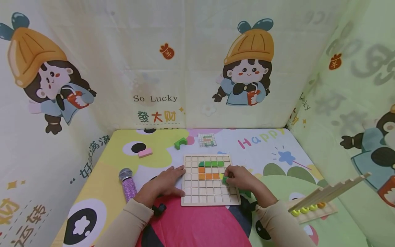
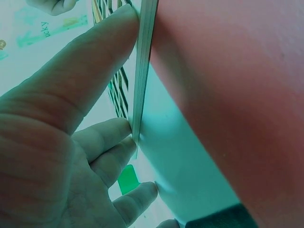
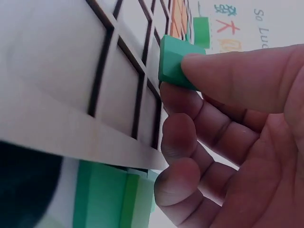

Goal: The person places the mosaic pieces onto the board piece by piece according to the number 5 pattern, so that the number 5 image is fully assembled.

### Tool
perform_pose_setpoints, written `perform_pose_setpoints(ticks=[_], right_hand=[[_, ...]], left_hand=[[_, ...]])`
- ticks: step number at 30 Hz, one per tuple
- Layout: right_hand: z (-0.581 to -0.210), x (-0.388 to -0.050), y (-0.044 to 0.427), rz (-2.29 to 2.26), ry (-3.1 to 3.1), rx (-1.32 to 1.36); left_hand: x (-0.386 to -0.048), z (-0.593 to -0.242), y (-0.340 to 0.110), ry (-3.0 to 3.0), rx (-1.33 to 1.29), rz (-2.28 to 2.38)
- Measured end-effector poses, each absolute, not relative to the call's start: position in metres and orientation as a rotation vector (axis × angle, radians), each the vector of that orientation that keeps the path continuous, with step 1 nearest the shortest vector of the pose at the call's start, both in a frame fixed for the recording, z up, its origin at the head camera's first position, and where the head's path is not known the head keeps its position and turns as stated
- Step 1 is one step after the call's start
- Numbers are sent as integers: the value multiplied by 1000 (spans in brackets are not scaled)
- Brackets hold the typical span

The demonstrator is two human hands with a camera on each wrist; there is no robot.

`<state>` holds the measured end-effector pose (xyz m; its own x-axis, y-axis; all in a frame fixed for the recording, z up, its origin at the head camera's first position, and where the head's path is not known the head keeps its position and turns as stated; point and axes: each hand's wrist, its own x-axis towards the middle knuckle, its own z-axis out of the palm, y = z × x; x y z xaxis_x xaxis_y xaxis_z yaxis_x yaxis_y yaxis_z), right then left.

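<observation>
A wooden grid board (image 1: 210, 198) lies on the table, with a row of green squares (image 1: 214, 164) and orange squares (image 1: 208, 176) in its cells. The right hand (image 1: 243, 180) pinches a green block (image 3: 178, 61) between thumb and index finger at the board's right part, beside a yellow-green piece (image 1: 221, 176). In the right wrist view the other fingers of the right hand (image 3: 228, 128) are curled below the block. The left hand (image 1: 163, 183) touches the board's left edge with spread fingers. In the left wrist view the thumb and fingertips of the left hand (image 2: 71, 137) rest along that edge.
Behind the board are a small pattern card (image 1: 207, 140), a green arch block (image 1: 180, 143) and a pink block (image 1: 145, 153). A glittery microphone (image 1: 128, 187) lies left. A wooden rack (image 1: 327, 195) with yellow and orange pieces stands right. Green blocks (image 3: 104, 194) lie beside the board's right edge.
</observation>
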<state>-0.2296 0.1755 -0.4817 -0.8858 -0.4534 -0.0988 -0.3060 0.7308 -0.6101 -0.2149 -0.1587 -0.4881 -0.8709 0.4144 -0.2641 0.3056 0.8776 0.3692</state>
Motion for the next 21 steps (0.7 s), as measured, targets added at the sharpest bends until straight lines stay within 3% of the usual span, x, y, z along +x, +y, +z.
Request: perform_pose_setpoints(ticks=[21], right_hand=[[-488, -223, 163, -788, 2788, -573]], left_hand=[[-214, -489, -158, 2711, 540, 470]])
